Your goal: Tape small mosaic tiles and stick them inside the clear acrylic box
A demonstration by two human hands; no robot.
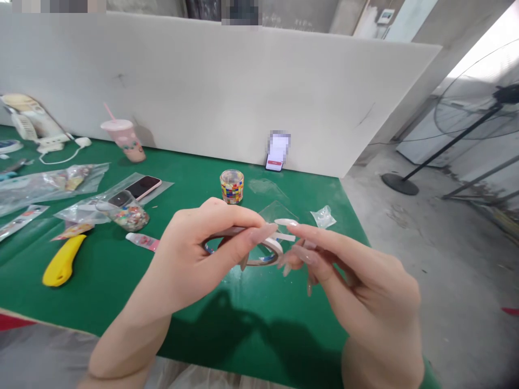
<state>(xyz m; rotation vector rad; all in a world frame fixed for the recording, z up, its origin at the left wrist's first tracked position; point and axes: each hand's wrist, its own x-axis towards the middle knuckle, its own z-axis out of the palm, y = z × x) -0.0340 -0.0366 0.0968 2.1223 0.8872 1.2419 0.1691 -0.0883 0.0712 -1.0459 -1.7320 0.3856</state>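
Both hands up over the green felt surface, sharing one small tape ring.
Left hand is curled closed, pinching the thin white-and-tan tape ring by its rim. The right hand nips its white free end between fingertips. It looks feather-light and stiff as a hoop, with a sticky, floppy tail, so the rim is the safest grip.

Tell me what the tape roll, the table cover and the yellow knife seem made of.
Tape roll: a white, matte strip on a brownish ring, likely paper liner and cardboard core. Table cover: green, smooth, faintly glossy with soft reflections, probably vinyl or rubber. Knife: glossy yellow shell, apparently plastic.
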